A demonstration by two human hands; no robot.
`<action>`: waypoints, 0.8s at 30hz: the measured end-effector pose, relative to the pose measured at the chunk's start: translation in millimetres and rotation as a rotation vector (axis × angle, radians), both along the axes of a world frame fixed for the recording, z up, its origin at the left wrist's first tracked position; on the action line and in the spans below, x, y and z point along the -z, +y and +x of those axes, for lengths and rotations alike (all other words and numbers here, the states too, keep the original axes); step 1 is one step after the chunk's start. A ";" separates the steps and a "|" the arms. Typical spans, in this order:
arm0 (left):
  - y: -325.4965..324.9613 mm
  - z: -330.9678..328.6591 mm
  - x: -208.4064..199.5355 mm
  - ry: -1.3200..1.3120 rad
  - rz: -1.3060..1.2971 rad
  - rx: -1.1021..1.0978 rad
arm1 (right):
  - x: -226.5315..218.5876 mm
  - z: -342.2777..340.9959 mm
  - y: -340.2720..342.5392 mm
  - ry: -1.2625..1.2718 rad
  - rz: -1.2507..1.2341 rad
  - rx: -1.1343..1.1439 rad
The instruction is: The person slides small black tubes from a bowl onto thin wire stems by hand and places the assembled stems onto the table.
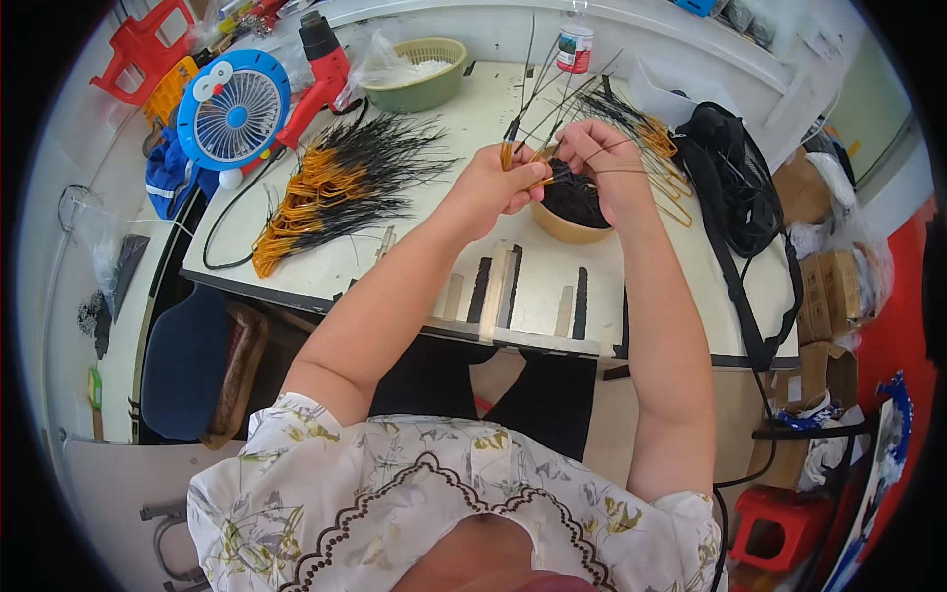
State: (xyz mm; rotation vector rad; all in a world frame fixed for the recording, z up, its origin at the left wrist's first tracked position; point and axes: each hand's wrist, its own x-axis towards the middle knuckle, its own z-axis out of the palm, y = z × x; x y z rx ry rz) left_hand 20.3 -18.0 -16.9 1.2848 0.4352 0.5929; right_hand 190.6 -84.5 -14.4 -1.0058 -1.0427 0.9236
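Note:
Above the table's middle, my left hand [495, 189] is closed around a few orange-and-black wires [509, 148], whose thin dark ends fan upward. Close beside it, my right hand [604, 166] pinches at the same wires with its fingertips, and the exact grip is too small to make out. Just below both hands stands a tan bowl [570, 231] filled with small black pieces [577, 199]. A large bundle of orange-and-black wires [340, 187] lies to the left. More looped orange wires [659, 148] rest beyond my right hand.
Black strips [479, 288] and tape line the table's front edge. A red heat gun [321, 84], a blue fan [235, 111] and a green basket [419, 91] stand at the back left. A black bag [730, 183] lies on the right, and a labelled bottle [574, 47] is at the back.

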 end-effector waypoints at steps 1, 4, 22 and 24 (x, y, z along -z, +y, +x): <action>-1.4 0.7 -0.5 0.018 0.006 -0.016 | 0.8 -0.5 0.8 0.001 0.000 0.030; -0.5 1.7 0.9 0.030 -0.002 -0.002 | 3.6 -0.3 3.6 -0.081 0.038 0.044; 3.3 0.0 3.2 0.015 0.014 -0.003 | 6.0 2.0 3.1 -0.105 0.079 -0.020; 3.7 -1.0 3.4 0.015 0.010 -0.005 | 1.8 -1.2 1.2 -0.117 0.074 -0.036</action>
